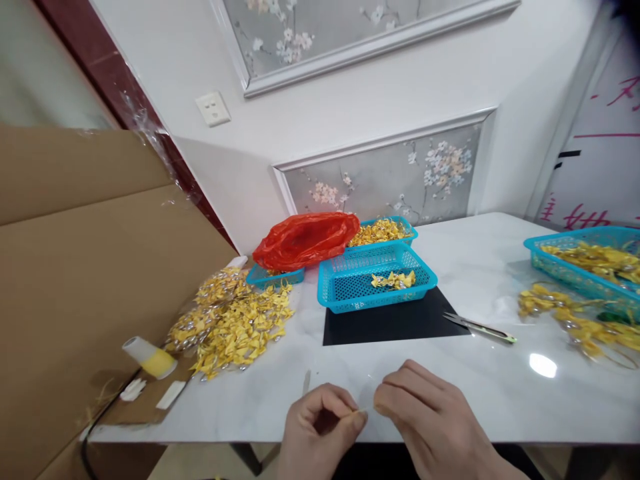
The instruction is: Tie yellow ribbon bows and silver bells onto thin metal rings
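Observation:
Near the front edge of the white table, my left hand (325, 427) pinches thumb against forefinger on something small and thin that I cannot make out. Close beside it, the fingers of my right hand (430, 420) are also drawn together, and their tips are turned away from view. A faint pale line seems to span the small gap between the hands. Beyond them, a blue basket (327, 303) sits partly on a black mat (390, 327) and contains a few yellow ribbon bows (395, 280). Thread snips (480, 327) lie to the right of the mat.
A heap of yellow bows (240, 327) lies at left, near a cardboard box (90, 287) and a yellow-white cone (150, 358). A red plastic bag (305, 240) rests on baskets at the back. Another blue basket (535, 257) with yellow pieces stands at right, loose bows (570, 317) before it.

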Action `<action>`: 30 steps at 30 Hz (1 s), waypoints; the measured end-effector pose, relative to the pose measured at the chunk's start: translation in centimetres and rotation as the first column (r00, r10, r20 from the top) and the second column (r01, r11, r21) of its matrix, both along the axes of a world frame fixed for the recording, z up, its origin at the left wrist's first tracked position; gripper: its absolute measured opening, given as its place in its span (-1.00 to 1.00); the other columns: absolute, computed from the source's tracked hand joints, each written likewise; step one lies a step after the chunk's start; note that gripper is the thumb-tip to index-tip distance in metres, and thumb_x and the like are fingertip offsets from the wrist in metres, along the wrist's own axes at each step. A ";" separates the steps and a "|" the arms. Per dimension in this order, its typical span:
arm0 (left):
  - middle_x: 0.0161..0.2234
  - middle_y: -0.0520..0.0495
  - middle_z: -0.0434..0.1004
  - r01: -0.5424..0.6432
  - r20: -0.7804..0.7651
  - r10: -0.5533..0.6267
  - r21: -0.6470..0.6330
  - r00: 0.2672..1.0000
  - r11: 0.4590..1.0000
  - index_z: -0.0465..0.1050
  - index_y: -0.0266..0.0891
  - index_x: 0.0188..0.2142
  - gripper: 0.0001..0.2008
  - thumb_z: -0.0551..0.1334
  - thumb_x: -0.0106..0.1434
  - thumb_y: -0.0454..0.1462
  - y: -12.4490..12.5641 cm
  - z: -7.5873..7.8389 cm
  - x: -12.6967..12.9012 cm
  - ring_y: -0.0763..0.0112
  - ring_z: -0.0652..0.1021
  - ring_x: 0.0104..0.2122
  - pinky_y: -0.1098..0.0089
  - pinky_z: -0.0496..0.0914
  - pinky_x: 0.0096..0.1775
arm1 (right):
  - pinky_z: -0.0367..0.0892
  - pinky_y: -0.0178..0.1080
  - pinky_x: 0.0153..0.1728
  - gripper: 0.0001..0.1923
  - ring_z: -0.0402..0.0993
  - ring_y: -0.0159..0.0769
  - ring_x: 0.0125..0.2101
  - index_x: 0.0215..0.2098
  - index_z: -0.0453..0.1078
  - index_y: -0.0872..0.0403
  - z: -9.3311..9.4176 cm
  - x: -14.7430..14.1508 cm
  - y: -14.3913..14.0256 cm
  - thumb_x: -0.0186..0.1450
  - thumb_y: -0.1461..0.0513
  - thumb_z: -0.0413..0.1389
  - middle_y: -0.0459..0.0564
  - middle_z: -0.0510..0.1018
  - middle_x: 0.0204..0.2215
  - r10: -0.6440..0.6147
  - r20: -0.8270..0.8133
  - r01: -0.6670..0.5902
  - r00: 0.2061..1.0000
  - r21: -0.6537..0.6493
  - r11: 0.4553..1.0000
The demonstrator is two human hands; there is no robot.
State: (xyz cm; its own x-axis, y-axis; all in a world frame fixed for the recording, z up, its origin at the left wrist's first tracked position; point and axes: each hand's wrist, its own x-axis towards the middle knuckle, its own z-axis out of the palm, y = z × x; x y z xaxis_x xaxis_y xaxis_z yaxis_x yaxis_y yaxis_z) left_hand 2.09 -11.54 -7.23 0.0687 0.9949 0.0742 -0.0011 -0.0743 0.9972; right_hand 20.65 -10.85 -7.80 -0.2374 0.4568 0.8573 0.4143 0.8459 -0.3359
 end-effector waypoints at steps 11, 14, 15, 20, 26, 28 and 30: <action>-0.59 0.07 0.53 -0.096 0.158 0.093 0.009 0.983 0.995 0.42 -0.22 -0.61 -0.73 0.52 -0.08 -0.33 -0.3 1.7 0.0 0.49 0.46 -0.53 0.53 0.32 -0.45 | 0.15 -0.30 -0.55 -0.71 0.11 -0.34 -0.57 -0.34 0.29 0.08 0.0 0.0 0.1 0.20 0.55 -0.05 -0.06 0.39 -0.57 -0.043 0.042 0.042 0.998 0.027 0.999; -0.59 0.06 0.54 -0.113 0.144 0.110 0.012 0.983 0.993 0.43 -0.23 -0.60 -0.74 0.52 -0.09 -0.35 -0.5 1.9 0.1 0.48 0.46 -0.54 0.52 0.32 -0.46 | 0.15 -0.29 -0.55 -0.71 0.13 -0.33 -0.57 -0.34 0.31 0.08 0.0 0.2 0.1 0.20 0.55 -0.06 -0.06 0.40 -0.56 -0.066 0.054 0.064 0.996 0.035 0.997; -0.59 0.06 0.54 -0.115 0.138 0.113 0.010 0.984 0.993 0.43 -0.23 -0.60 -0.74 0.52 -0.09 -0.35 -0.5 1.9 0.1 0.49 0.46 -0.55 0.52 0.32 -0.47 | 0.18 -0.28 -0.54 -0.71 0.17 -0.33 -0.56 -0.33 0.32 0.09 0.0 0.4 0.1 0.21 0.54 -0.07 -0.05 0.42 -0.55 -0.072 0.057 0.070 0.996 0.033 0.997; -0.59 0.06 0.52 -0.122 0.120 0.120 0.005 0.985 0.993 0.43 -0.23 -0.60 -0.74 0.52 -0.09 -0.34 -0.6 2.0 -0.2 0.50 0.45 -0.54 0.53 0.33 -0.46 | 0.25 -0.25 -0.46 -0.70 0.31 -0.30 -0.49 -0.25 0.37 0.11 0.0 1.8 0.3 0.28 0.53 -0.08 -0.02 0.46 -0.49 -0.118 0.069 0.119 0.991 -0.009 0.993; -0.57 0.07 0.47 -0.096 0.086 0.096 0.001 0.992 0.995 0.40 -0.24 -0.60 -0.72 0.51 -0.08 -0.32 -0.7 1.9 -0.2 0.48 0.44 -0.52 0.48 0.34 -0.42 | 0.25 -0.25 -0.48 -0.74 0.29 -0.30 -0.48 -0.26 0.38 0.11 -0.4 2.9 0.4 0.32 0.51 -0.05 -0.01 0.45 -0.49 -0.161 0.079 0.165 0.984 -0.035 0.986; -0.57 0.06 0.47 -0.079 0.060 0.078 0.008 0.995 0.997 0.39 -0.24 -0.60 -0.72 0.50 -0.09 -0.32 -0.8 1.9 -0.1 0.47 0.44 -0.51 0.48 0.34 -0.41 | 0.29 -0.26 -0.47 -0.75 0.32 -0.31 -0.48 -0.25 0.38 0.09 -0.5 2.9 0.3 0.34 0.48 -0.06 -0.02 0.45 -0.48 -0.171 0.076 0.175 0.982 -0.048 0.983; -0.57 0.06 0.46 -0.058 0.029 0.058 0.011 0.998 0.998 0.38 -0.24 -0.60 -0.72 0.50 -0.09 -0.31 -0.9 2.0 0.0 0.46 0.43 -0.51 0.48 0.33 -0.42 | 0.35 -0.29 -0.46 -0.77 0.38 -0.32 -0.47 -0.27 0.40 0.07 -0.4 3.0 0.2 0.38 0.43 -0.05 -0.03 0.48 -0.47 -0.160 0.040 0.164 0.986 -0.126 0.978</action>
State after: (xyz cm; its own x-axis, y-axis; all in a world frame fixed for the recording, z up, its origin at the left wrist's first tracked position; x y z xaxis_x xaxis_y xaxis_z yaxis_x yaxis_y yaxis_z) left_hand 2.05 -12.41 -5.21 0.0088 0.9962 0.0872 -0.0249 -0.0869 0.9959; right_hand 23.66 -10.69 -8.23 -0.1758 0.5973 0.7825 0.5534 0.7174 -0.4232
